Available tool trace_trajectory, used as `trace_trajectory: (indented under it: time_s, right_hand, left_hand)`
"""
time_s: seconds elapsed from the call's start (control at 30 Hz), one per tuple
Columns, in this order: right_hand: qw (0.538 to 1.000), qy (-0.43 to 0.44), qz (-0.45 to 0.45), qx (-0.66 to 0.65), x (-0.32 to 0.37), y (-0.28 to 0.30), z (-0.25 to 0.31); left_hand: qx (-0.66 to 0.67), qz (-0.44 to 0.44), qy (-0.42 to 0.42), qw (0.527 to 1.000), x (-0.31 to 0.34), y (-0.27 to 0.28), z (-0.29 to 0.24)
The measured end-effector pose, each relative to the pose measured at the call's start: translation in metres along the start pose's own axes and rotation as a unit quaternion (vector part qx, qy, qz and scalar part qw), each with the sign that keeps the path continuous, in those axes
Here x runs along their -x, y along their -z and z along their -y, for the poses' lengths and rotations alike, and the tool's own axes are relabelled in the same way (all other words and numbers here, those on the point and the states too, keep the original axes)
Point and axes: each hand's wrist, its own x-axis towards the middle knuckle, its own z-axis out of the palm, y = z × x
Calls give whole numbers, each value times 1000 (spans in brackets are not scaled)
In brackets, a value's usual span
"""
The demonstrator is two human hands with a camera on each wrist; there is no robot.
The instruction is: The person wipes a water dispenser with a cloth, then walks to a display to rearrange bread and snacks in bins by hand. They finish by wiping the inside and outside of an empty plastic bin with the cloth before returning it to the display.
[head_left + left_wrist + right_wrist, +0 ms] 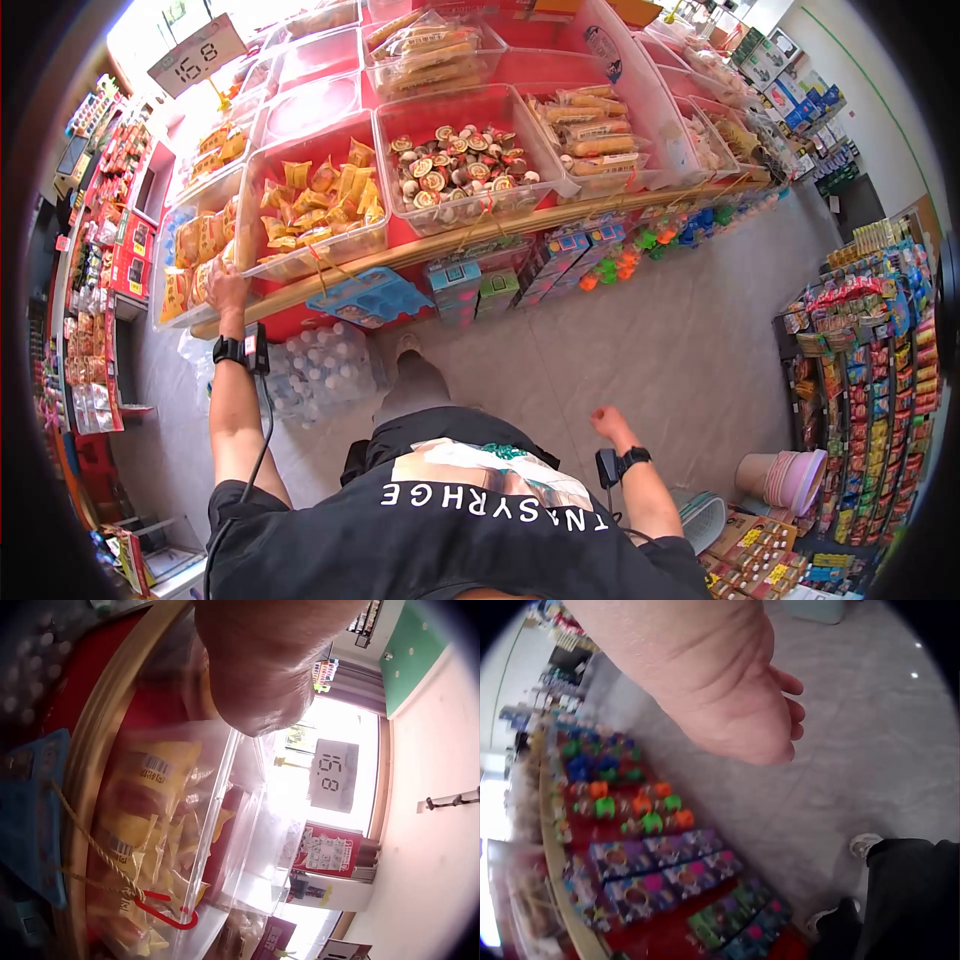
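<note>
My left hand [228,290] reaches to the front edge of the display, at the corner between two clear plastic bins. Its fingers overlap the yellow snack bags [178,290] in the leftmost bin; in the left wrist view the heel of the hand [262,671] hides them, and I cannot tell whether they grip anything. Just right of it is a bin of small yellow packets [320,200]. My right hand [612,425] hangs low beside the body, away from the display. In the right wrist view its fingers [793,712] curl loosely with nothing in them.
A wooden rail [440,240] edges the red display. Further bins hold round mushroom-like sweets [465,165] and wrapped sticks [600,130]. Below are bottle packs [325,370] and boxed toys [455,290]. A price sign [197,55] rises at left; a snack rack [875,380] stands right.
</note>
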Motion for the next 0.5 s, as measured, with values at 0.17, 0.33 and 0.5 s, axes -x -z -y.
trace_trajectory:
  time_s: [0.17,0.33,0.5]
  right_hand:
    - [968,-212,6,-135,46,-72,-137]
    - [918,-236,-8,-320,50,-74,-134]
    - [911,-156,-19,-381,-11,4,-35]
  left_hand:
    - [-4,-31,-5,999,25,23,-48]
    - [176,-40,-215,960,21,40,-165]
    - [168,293,-481,809,45,63,-352]
